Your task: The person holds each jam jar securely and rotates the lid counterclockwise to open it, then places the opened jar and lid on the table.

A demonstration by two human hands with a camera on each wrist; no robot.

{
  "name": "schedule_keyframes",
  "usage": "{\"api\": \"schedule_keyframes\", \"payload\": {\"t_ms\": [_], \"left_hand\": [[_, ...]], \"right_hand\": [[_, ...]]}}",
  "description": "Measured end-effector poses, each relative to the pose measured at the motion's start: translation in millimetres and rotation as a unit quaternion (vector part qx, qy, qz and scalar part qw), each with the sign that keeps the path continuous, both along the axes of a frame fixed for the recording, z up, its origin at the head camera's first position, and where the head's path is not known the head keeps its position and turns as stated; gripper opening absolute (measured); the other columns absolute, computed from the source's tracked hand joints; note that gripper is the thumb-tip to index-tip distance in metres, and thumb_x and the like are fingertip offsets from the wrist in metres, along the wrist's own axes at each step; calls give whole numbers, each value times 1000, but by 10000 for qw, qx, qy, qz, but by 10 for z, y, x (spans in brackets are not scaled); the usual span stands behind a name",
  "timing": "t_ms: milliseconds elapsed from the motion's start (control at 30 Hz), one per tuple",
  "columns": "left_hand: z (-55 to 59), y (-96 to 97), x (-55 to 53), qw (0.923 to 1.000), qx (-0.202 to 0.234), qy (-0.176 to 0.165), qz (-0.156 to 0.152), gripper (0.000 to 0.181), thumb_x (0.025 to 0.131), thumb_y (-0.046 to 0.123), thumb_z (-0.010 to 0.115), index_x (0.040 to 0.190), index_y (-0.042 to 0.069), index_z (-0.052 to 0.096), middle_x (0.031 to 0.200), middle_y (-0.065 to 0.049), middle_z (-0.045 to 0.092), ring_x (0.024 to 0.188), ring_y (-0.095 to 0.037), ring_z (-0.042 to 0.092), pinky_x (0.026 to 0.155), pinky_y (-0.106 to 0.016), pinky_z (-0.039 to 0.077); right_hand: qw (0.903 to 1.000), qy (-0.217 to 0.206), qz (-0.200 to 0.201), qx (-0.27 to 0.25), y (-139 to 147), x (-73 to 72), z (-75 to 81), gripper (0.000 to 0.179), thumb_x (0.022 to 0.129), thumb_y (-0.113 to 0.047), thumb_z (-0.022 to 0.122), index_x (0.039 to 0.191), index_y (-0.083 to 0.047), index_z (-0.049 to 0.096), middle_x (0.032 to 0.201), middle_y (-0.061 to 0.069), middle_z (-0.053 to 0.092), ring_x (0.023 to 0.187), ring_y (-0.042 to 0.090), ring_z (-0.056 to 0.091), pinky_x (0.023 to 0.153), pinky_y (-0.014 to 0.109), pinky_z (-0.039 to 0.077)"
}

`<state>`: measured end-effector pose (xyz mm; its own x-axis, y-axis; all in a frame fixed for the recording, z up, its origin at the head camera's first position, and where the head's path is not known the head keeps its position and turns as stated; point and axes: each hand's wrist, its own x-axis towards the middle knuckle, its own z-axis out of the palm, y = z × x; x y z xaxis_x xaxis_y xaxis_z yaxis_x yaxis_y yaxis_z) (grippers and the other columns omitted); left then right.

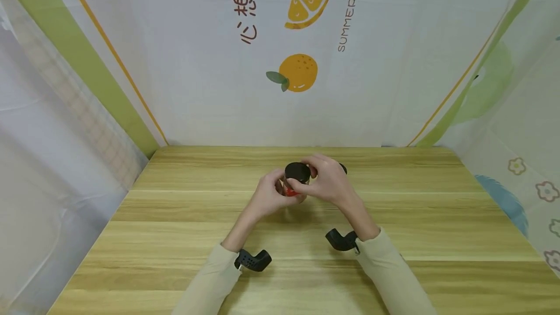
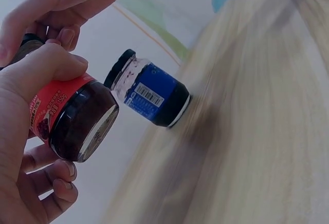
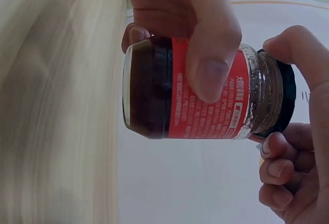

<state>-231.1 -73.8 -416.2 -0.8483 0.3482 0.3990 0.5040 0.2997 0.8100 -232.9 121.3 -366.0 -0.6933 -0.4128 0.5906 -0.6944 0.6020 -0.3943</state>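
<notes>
A glass jar [image 3: 154, 90] with a red label and dark contents is held off the table, over its far middle. My left hand [image 1: 269, 196] grips its body, the thumb lying across the label in the right wrist view. At the black lid [image 1: 297, 171], my right hand [image 1: 330, 179] pinches the edge between thumb and fingers. The lid sits on the jar's mouth. Beyond the hands, a second jar [image 2: 157, 98] with a blue label and a black lid stands upright on the table. In the head view my right hand hides most of it.
The wooden table [image 1: 175, 242] ends at a white cloth [image 1: 210, 86] printed with oranges, hanging behind it. More cloth hangs on both sides. Black wrist mounts [image 1: 255, 260] stick out inward from both sleeves, above the table.
</notes>
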Motion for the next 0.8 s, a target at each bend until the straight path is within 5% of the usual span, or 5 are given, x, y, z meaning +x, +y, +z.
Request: {"api": "schedule_keyframes", "payload": {"t_ms": [500,800], "left_hand": [[91,33,156,9999,146,28,-83,29,76,14,88,97,9,68,83,-3,56,60,-16,54,55,-25,48],[41,50,183,9987,-92,498,-95,30,74,17,89,96,11,68,83,0,59,59,-18,56,55,-27,51]], "right_hand": [[9997,89,159,180,32,121,68,39,79,-35,84,101,-6,71,77,-2,55,69,12,46,59,27,40],[9993,-35,190,322,82,255,87,48,81,-41,83,111,-6,71,82,-3,56,71,14,49,60,27,42]]}}
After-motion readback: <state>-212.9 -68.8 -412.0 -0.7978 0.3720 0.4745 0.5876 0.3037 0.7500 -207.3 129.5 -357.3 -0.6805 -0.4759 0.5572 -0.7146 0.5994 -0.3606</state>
